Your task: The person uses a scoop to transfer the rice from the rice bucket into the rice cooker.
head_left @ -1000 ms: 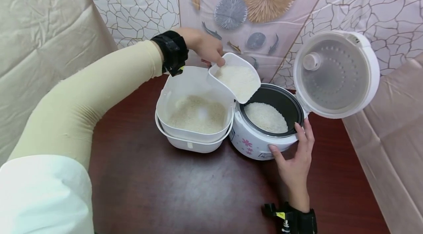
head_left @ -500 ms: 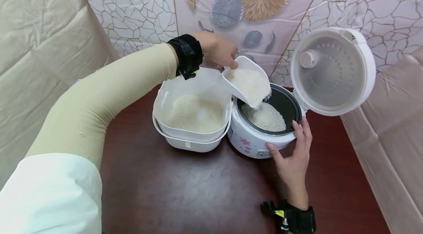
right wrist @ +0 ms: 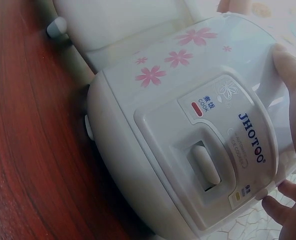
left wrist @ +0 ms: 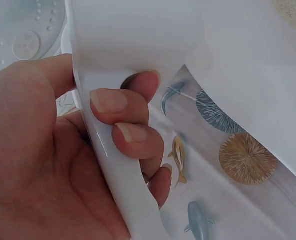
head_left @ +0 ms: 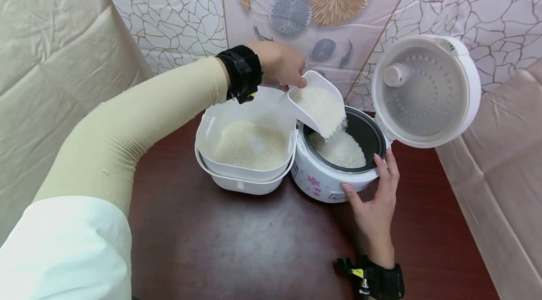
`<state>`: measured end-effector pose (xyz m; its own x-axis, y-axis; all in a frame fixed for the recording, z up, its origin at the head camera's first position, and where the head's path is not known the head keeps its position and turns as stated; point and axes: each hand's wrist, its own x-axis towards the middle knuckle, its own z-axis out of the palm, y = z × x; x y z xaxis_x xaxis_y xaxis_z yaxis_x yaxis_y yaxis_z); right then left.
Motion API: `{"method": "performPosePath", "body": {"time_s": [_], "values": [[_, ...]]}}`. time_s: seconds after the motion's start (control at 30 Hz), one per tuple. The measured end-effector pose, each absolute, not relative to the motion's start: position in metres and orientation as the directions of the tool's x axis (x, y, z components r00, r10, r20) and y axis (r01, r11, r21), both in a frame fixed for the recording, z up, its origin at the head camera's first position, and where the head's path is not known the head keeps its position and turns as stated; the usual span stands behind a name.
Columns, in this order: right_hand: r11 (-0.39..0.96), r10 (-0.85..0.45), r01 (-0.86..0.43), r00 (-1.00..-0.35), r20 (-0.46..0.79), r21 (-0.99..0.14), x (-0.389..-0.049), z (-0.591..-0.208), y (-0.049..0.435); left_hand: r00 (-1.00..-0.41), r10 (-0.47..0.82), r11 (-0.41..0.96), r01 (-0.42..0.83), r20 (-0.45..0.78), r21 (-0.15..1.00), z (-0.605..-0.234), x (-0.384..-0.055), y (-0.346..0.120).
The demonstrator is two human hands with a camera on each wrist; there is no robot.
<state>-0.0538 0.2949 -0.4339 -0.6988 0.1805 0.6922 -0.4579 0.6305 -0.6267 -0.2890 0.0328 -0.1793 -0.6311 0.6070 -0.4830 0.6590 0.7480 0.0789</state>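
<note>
My left hand grips the handle of a white scoop, its fingers curled round it in the left wrist view. The scoop holds white rice and tilts over the rice cooker; grains spill off its lip into the dark inner pot. A mound of rice lies in that pot. With thumb on the front and fingers at the right rim, my right hand holds the cooker's side. In the right wrist view the cooker's front panel shows a switch and pink flowers.
Left of the cooker stands a white rice bin, part filled with rice, set inside another white container. The cooker's lid stands raised at the right. A patterned cloth hangs behind the dark red table.
My left hand has carried the scoop rightward over the pot and tipped it, and rice now falls from its lip. My right hand stays on the cooker.
</note>
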Motion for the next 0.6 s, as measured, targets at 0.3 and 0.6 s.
{"method": "performPosePath", "body": {"time_s": [0.3, 0.6], "values": [[0.625, 0.175, -0.463, -0.702, 0.691, -0.628, -0.05, -0.426, 0.287, -0.643, 0.599, 0.756, 0.65, -0.477, 0.073, -0.18, -0.284, 0.031], [0.607, 0.177, -0.484, -0.691, 0.701, -0.631, -0.04, -0.4, 0.269, -0.627, 0.666, 0.706, 0.705, -0.403, 0.069, -0.183, -0.282, 0.029]]}}
